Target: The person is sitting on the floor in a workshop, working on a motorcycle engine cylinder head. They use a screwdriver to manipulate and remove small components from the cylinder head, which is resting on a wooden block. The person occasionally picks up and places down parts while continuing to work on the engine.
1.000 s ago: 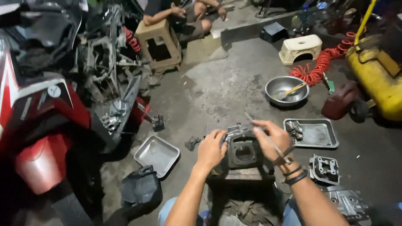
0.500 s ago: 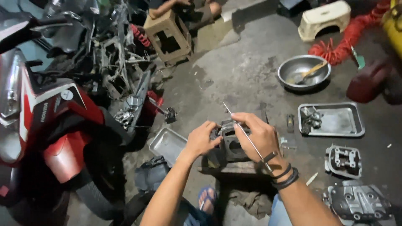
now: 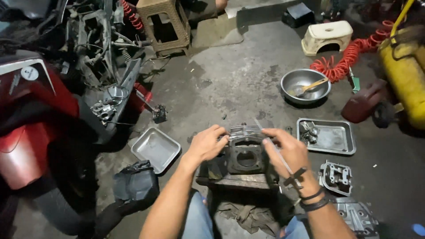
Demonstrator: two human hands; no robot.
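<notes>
Left hand (image 3: 207,145) and right hand (image 3: 285,152), which pinches a rod (image 3: 270,141), clasp the cylinder (image 3: 245,152) at nine and three: heavy, rigid, likely oily.

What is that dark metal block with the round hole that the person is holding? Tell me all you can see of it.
The engine cylinder block is dark, greasy-looking metal, squarish, with a large round bore facing up and pale cooling fins along its far edge. It sits upright on a low, worn wooden block on the concrete floor. The left hand grips its left side; the right hand, holding a thin metal rod, touches its right side.
</notes>
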